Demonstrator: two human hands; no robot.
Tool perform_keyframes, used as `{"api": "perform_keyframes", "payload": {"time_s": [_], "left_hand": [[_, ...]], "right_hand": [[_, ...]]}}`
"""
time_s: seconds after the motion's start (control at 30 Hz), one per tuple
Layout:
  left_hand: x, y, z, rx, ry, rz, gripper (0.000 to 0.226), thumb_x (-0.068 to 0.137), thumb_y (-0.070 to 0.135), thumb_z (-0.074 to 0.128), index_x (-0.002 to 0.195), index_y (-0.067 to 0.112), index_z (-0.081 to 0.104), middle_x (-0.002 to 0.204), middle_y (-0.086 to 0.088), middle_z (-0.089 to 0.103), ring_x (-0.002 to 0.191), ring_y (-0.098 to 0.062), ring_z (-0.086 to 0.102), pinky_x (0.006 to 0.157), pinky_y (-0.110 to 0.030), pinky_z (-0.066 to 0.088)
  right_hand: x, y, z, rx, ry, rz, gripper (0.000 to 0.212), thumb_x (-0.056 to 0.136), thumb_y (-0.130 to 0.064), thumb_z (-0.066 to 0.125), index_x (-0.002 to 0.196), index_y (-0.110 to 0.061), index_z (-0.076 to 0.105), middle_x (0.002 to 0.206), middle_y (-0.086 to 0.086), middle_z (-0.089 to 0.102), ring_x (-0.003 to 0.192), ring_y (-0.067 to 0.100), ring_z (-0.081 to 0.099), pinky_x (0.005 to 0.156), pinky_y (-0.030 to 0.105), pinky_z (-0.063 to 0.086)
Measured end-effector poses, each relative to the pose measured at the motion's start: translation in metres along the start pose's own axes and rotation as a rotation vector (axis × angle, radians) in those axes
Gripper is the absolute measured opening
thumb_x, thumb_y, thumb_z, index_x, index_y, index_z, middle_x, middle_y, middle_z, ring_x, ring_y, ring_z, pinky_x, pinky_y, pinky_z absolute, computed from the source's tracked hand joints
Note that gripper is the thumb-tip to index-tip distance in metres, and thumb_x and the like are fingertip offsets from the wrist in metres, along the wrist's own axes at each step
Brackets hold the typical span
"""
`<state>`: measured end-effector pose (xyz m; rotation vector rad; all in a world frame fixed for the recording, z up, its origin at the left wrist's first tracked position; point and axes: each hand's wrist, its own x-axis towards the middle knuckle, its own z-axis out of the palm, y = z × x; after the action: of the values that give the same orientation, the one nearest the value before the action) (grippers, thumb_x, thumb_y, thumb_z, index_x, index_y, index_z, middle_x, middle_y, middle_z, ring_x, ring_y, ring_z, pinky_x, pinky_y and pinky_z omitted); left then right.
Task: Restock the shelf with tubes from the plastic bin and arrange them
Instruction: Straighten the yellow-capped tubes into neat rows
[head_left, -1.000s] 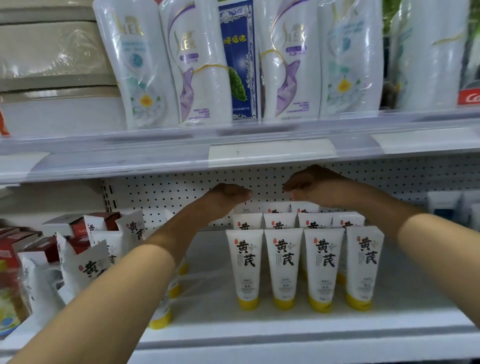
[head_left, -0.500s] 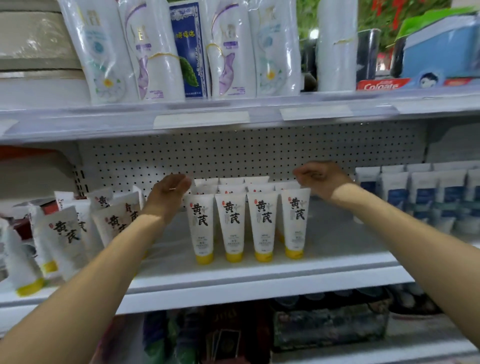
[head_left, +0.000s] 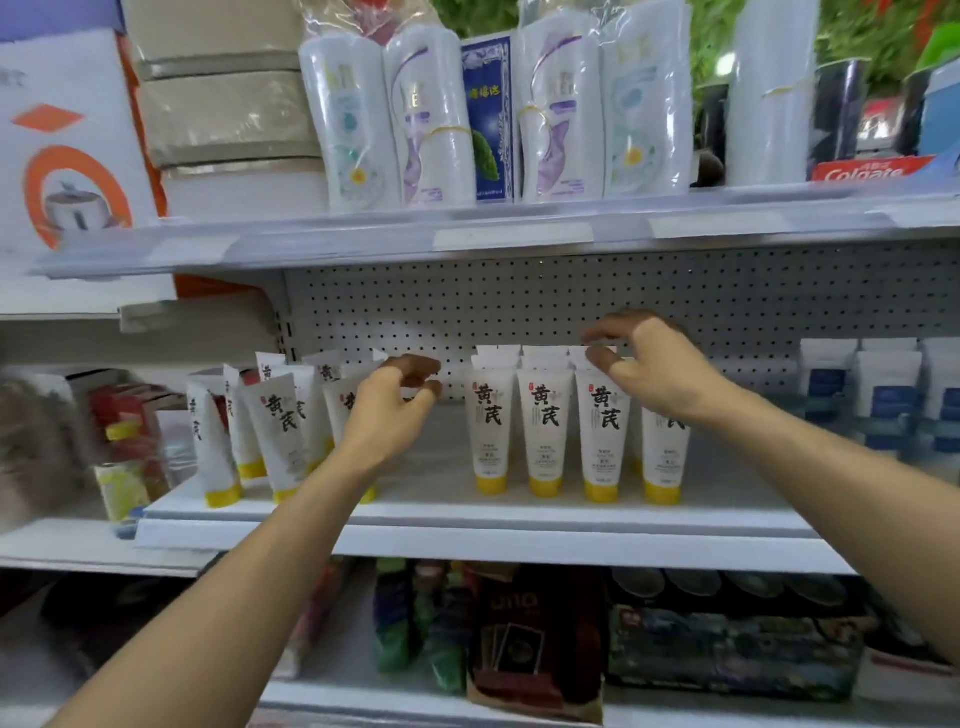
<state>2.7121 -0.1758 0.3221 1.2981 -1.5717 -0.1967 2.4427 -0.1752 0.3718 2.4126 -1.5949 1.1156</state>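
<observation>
Head view: the middle shelf (head_left: 467, 519) carries two lots of white, yellow-capped tubes. A block of upright tubes (head_left: 545, 431) stands cap-down in tidy rows at the centre, four across the front and more rows behind, back toward the pegboard (head_left: 519, 301). To the left, apart from the block, a cluster of leaning tubes (head_left: 275, 421) tilts at mixed angles. The plastic bin is out of frame.

The left hand (head_left: 387, 410) hovers in the bare gap between the two lots, just beside the rightmost leaning tube, its fingers (head_left: 415, 366) loosely curled with nothing in them. The right hand (head_left: 657, 376) is over the right end of the block. Its fingers (head_left: 608, 330) are spread and bent above the crimped tops of the back rows, and the thumb is close to the top of the third front tube. I cannot tell whether any fingertip touches a tube, but the hand grips nothing.

My reading is that this is the arranging step: the central block is squared and the left cluster is not yet set straight. The next move likely calls for the left hand to close on a leaning tube near its crimped end, lift it clear of its neighbours and stand it cap-down against the block's left edge. These tubes look light and stand on narrow caps, so a careless nudge could topple a row
</observation>
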Motion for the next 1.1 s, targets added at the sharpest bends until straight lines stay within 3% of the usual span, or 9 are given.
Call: {"api": "perform_keyframes", "payload": {"time_s": [0.1,0.2,0.33,0.43,0.53,0.67,0.8,1.1], "left_hand": [[-0.002,-0.002,-0.013,0.070,-0.037,0.055,0.023,0.093,0.017,0.058,0.116,0.019,0.064,0.113,0.006,0.064,0.099,-0.003,0.057,0.085,-0.017,0.042],[-0.006,-0.008,-0.027,0.135,-0.043,0.151,0.022,0.093,0.014,0.058,0.113,0.018,0.065,0.108,0.004,0.064,0.097,-0.005,0.057,0.085,-0.014,0.041],[-0.003,-0.022,-0.051,0.342,0.155,0.362,0.024,0.089,0.012,0.061,0.112,0.015,0.066,0.105,-0.003,0.061,0.099,-0.019,0.054,0.088,-0.029,0.043],[0.007,-0.027,-0.071,0.332,0.222,0.275,0.033,0.090,0.013,0.059,0.123,0.011,0.057,0.115,-0.008,0.054,0.104,-0.025,0.054,0.094,-0.039,0.046],[0.019,-0.028,-0.084,0.414,0.080,0.117,0.042,0.094,0.022,0.055,0.132,0.009,0.046,0.121,-0.011,0.056,0.107,-0.027,0.057,0.092,-0.042,0.048],[0.025,-0.027,-0.085,0.563,-0.134,0.018,0.046,0.089,0.038,0.063,0.125,0.009,0.056,0.110,-0.009,0.068,0.096,-0.024,0.062,0.078,-0.032,0.049],[0.029,-0.035,-0.079,0.646,-0.161,-0.021,0.045,0.082,0.036,0.072,0.119,0.012,0.063,0.121,-0.006,0.065,0.108,-0.025,0.060,0.084,-0.031,0.048],[0.052,-0.037,-0.041,0.154,-0.382,-0.050,0.021,0.080,0.021,0.076,0.098,0.027,0.069,0.096,-0.002,0.072,0.088,-0.020,0.067,0.081,-0.034,0.057]], "right_hand": [[0.005,-0.029,0.018,-0.008,-0.055,-0.004,0.027,0.095,-0.033,0.055,0.121,-0.031,0.062,0.136,-0.005,0.056,0.121,0.021,0.054,0.104,0.040,0.043],[0.009,-0.050,0.037,-0.054,-0.097,-0.041,0.027,0.095,-0.035,0.054,0.122,-0.035,0.060,0.139,-0.006,0.053,0.126,0.021,0.049,0.110,0.040,0.035],[0.012,-0.063,0.058,-0.130,-0.112,-0.094,0.031,0.095,-0.035,0.054,0.127,-0.036,0.055,0.141,-0.007,0.050,0.133,0.017,0.039,0.115,0.041,0.019],[0.018,-0.067,0.065,-0.152,-0.106,-0.084,0.036,0.096,-0.033,0.053,0.131,-0.034,0.051,0.145,-0.006,0.044,0.138,0.017,0.031,0.116,0.040,0.013],[0.028,-0.068,0.068,-0.187,-0.113,-0.086,0.037,0.097,-0.032,0.052,0.133,-0.033,0.049,0.146,-0.005,0.043,0.138,0.017,0.030,0.112,0.035,0.016],[0.042,-0.072,0.070,-0.284,-0.213,-0.037,0.038,0.097,-0.039,0.049,0.134,-0.034,0.050,0.143,-0.006,0.048,0.132,0.023,0.037,0.109,0.036,0.023],[0.047,-0.078,0.071,-0.304,-0.315,0.028,0.038,0.096,-0.041,0.051,0.133,-0.035,0.052,0.139,-0.007,0.052,0.129,0.030,0.036,0.104,0.037,0.029],[0.056,-0.069,0.082,-0.202,-0.357,0.072,0.021,0.093,-0.037,0.056,0.114,-0.035,0.058,0.124,-0.008,0.056,0.122,0.028,0.043,0.094,0.034,0.036]]}}
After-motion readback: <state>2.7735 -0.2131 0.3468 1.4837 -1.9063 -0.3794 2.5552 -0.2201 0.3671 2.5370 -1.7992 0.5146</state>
